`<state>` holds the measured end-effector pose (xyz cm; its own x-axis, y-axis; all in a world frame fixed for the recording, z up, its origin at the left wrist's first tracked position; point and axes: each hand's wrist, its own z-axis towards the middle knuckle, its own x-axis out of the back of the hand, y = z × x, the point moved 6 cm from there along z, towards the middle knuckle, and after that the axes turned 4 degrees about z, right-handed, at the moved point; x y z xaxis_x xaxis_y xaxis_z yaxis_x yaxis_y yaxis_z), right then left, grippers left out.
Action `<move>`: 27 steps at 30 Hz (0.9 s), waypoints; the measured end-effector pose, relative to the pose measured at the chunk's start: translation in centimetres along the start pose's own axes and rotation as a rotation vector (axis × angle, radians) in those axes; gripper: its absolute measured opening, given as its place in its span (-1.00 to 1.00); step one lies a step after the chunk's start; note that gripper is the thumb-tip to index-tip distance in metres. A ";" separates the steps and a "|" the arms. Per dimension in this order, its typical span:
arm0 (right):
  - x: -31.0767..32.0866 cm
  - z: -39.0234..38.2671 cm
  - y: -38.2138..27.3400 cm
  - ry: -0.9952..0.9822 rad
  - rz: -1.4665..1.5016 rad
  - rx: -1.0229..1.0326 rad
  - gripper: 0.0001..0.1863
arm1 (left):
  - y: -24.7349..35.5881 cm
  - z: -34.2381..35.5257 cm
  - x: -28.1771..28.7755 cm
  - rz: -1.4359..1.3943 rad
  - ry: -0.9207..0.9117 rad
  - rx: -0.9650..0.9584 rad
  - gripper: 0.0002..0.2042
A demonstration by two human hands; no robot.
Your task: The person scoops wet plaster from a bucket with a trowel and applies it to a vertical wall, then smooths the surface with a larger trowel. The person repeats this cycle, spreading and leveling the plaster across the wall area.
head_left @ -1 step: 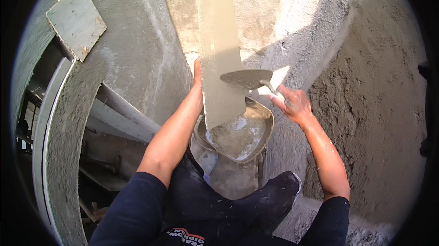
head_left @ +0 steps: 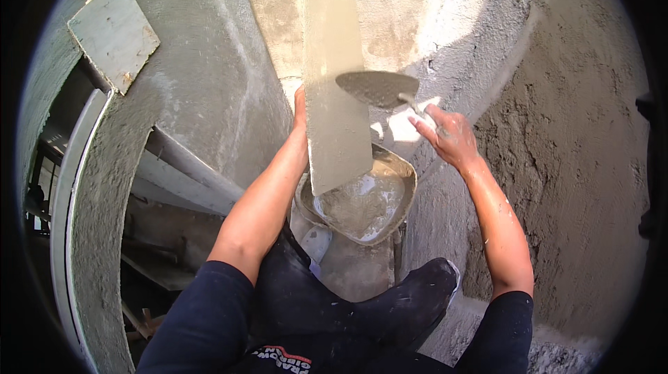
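Note:
My left hand (head_left: pixel 300 108) grips a long flat rectangular board (head_left: pixel 337 96) by its left side; most of its fingers are hidden behind it. Smooth grey mortar coats the face of the board, which stands lengthwise away from me. In my right hand (head_left: pixel 452 137) is the handle of a pointed trowel (head_left: pixel 379 89), fingers closed round it. The trowel's leaf-shaped blade, smeared with mortar, points left and overlaps the board's right edge. Whether the blade touches the board I cannot tell. A mortar-crusted bucket (head_left: pixel 410 196) stands below the board's near end, between my knees.
Rough, freshly plastered wall (head_left: pixel 557 165) rises at the right. On the left, a ledge carries a loose square tile-like piece (head_left: pixel 117 33), near a curved pale edge strip (head_left: pixel 69 200) and a dark opening. My legs (head_left: pixel 410 297) flank the bucket.
The right hand and trowel have moved a little away from me, up along the board. The left hand and board have barely shifted.

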<state>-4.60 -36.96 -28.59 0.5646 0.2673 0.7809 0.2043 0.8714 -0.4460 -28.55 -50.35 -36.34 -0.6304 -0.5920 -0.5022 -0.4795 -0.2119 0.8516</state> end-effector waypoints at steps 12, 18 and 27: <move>-4.9 0.5 2.0 -0.109 -0.166 0.138 -0.54 | -0.6 -0.4 -0.6 -0.210 0.050 -0.046 -0.66; -5.4 -5.6 4.1 -0.190 -0.148 0.054 -0.58 | 0.5 3.5 3.8 0.003 0.053 -0.243 -0.58; 6.9 13.4 5.4 0.327 -0.196 -0.016 -0.24 | -1.3 -1.4 -2.4 0.056 -0.047 -0.058 -0.60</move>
<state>-10.28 -24.92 -19.71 0.7385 -0.0521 0.6722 0.3453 0.8855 -0.3108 -25.50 -49.75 -36.00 -0.6838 -0.5676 -0.4586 -0.4069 -0.2251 0.8853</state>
